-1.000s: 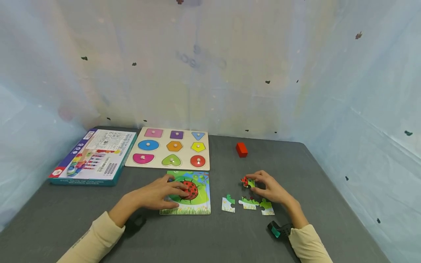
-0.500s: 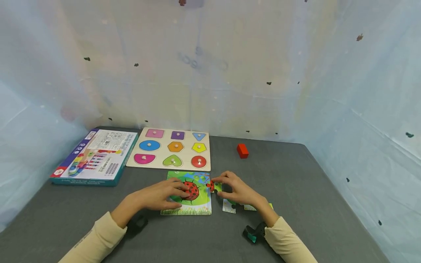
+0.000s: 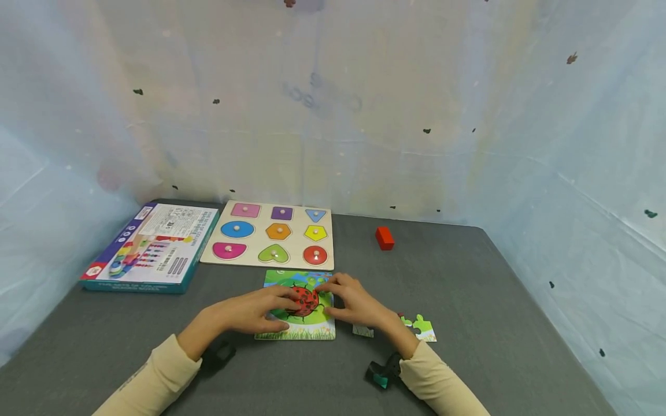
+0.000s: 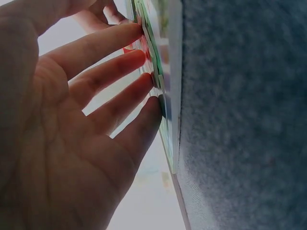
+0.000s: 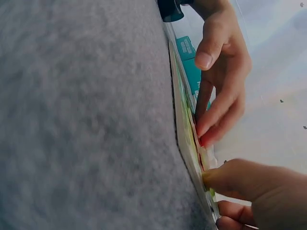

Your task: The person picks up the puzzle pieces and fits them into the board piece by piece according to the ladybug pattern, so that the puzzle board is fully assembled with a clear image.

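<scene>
The person's left hand (image 3: 254, 309) lies over the ladybug puzzle (image 3: 306, 319) on the dark tabletop (image 3: 494, 323), fingers spread apart and fingertips resting on the picture. At the puzzle's right side I see the right hand (image 3: 356, 303) pinching a green puzzle piece (image 3: 325, 299) between thumb and fingers, over that edge of the picture, with loose pieces (image 3: 426, 330) partly covered by the forearm. Just behind the puzzle is a shape board (image 3: 252, 255), with a flat box (image 3: 151, 248) to its left and a red block (image 3: 384, 238) to its right.
</scene>
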Demonstrator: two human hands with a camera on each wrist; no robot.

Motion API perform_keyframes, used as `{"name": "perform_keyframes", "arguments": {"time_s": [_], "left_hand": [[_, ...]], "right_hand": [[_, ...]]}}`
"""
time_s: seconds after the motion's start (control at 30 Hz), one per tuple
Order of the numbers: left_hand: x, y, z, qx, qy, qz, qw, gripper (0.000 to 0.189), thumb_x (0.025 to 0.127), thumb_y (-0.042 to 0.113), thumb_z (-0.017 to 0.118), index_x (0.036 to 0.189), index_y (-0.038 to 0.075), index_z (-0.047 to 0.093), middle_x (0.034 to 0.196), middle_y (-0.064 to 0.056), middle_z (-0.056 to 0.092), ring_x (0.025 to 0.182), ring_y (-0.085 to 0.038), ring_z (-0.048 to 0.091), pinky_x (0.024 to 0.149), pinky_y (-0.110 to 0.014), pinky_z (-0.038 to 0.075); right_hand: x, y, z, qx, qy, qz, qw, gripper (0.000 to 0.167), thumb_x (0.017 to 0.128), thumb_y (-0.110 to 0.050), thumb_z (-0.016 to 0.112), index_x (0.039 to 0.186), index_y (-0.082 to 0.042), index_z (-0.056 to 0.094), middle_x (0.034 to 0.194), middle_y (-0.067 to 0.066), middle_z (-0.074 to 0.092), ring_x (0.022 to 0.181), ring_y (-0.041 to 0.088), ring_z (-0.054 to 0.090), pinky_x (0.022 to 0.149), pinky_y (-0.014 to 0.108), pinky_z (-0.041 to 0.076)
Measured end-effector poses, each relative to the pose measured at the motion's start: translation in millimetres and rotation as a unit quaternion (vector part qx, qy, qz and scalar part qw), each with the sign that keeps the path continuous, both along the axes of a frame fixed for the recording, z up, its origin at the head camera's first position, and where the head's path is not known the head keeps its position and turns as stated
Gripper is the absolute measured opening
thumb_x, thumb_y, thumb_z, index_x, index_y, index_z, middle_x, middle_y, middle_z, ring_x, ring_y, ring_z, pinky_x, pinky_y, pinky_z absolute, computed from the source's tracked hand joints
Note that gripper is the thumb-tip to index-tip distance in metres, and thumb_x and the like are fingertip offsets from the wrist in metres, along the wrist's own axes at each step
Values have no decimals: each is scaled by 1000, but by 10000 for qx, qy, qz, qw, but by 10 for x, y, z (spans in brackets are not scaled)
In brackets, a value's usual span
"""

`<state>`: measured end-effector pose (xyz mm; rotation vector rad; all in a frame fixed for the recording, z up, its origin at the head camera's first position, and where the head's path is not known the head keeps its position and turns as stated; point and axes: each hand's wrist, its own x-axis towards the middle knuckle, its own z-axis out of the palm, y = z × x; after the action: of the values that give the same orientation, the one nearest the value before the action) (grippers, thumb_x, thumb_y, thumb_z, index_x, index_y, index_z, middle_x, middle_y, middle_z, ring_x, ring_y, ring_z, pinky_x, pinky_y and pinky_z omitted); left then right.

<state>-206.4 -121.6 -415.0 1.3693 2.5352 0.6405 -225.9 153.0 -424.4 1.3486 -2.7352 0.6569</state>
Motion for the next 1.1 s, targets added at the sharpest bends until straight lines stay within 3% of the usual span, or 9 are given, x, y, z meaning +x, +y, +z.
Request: {"name": "perform_keyframes", "arguments": {"time_s": [0.33, 0.7, 1.1], "left_hand": [[0, 21, -6, 281, 427, -481, 9975, 55, 90, 26, 62, 138, 4, 45, 142, -11, 42, 129, -28, 38, 100, -49, 35], [19, 43, 10, -18, 142, -236, 9996, 58, 89, 28, 62, 140, 9, 42, 142, -4, 45, 130, -26, 36, 103, -50, 32], [32, 64, 11, -153, 105, -13, 9998, 57, 89, 29, 63, 139, 10, 45, 140, -2, 47, 129, -24, 36, 103, -48, 32]], "right_hand": [[-5, -14, -17, -29, 117, 90, 9999, 37, 85, -20, 68, 121, -12, 62, 113, 3, 55, 101, 16, 46, 82, 35, 37], [-20, -8, -23, -1, 54, 145, 9999, 40, 84, -23, 70, 121, -12, 62, 114, 2, 54, 103, 16, 47, 85, 36, 39], [-33, -2, -36, 9, 200, 239, 9995, 39, 84, -25, 70, 121, -11, 63, 110, 3, 52, 98, 16, 44, 84, 33, 38]]}}
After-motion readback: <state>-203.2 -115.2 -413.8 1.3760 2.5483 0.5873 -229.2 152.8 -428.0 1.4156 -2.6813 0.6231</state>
